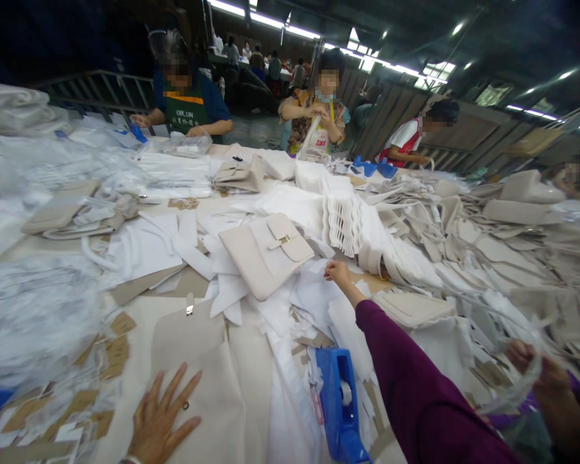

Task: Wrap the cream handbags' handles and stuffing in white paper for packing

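Fills the right side with heaped bags (493,258), blurred toward the edge. Cuts off the large bag (212,367) at the bottom of the frame, left of centre; shows smooth beige material with soft creases. Shows the flap bag (265,258) at centre, beige, slanted on white sheets (236,283), flap down. Rests the left hand (164,412) on the large bag, fingers spread wide apart, wrist cut off below. Stands the blue tape dispenser (339,403) at bottom centre. Blurs another person's hands (536,367) around clear plastic at lower right. Reaches the right hand (337,272) just right of the flap bag, fingers curled; cannot tell whether closed on anything. Shows a gold clasp (285,239) on the flap.
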Demonstrator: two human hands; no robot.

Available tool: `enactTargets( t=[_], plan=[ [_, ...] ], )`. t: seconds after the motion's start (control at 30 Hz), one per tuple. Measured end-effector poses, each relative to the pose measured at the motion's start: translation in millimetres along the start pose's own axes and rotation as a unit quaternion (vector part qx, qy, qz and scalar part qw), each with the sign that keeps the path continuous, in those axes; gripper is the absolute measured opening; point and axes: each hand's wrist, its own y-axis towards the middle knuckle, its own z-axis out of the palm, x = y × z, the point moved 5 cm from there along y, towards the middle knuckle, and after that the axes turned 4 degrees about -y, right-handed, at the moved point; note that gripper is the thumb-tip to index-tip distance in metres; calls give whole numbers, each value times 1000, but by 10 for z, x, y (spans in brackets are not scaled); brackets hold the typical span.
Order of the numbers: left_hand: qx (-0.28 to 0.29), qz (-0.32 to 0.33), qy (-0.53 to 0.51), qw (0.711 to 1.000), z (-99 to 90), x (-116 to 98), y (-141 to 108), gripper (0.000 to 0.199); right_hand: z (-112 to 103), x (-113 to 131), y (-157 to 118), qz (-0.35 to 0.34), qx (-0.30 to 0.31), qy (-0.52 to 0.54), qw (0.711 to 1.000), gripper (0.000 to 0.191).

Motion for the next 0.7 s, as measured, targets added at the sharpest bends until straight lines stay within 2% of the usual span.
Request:
enactTargets(
  t=[0.2, 0.37, 0.5, 0.57, 0.63, 0.7],
  plan=[
    [4, 6, 2, 1000, -6, -6, 9, 57, 342, -37, -87, -5, 1, 126, 992, 15],
    [12, 1, -7, 1000, -7, -3, 8, 58, 377, -19, -144, -11, -15, 139, 990, 25],
    [9, 2, -7, 1000, 8, 6, 9, 58, 490, 120, -348, -17, -24, 137, 990, 39],
    [7, 1, -7, 1000, 24, 18, 7, 59, 612, 198, -481, 12, -30, 172, 984, 43],
    [10, 0, -9, 1000, 53, 38, 3, 59, 739, 290, -568, 48, -32, 229, 972, 42],
    [15, -1, -12, 1000, 93, 68, -2, 60, 827, 427, -569, 57, -19, 282, 958, 35]
  ],
)
